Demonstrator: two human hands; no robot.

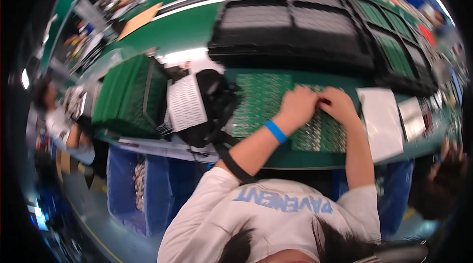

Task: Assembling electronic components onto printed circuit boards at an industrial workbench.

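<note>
My left hand point(301, 104), with a blue band on its wrist, and my right hand point(340, 105) meet over the far part of a green circuit board panel point(320, 137). Rows of small parts cover this panel. Both hands have their fingers pinched together, almost touching. Whatever lies between the fingertips is too small or hidden to make out. Left of the hands, another green circuit board panel point(258, 98) lies flat, its near right side partly behind my left forearm. A black strap point(234, 164) crosses that forearm near the elbow.
Black compartment trays point(290, 53) stand behind the panels; another tray point(394, 51) holds green boards. On the left are upright green boards point(123, 93) and a white label sheet point(187, 103) on a black bundle. A white bag point(382, 120) lies right. Blue bins point(123, 184) hang below. People sit either side.
</note>
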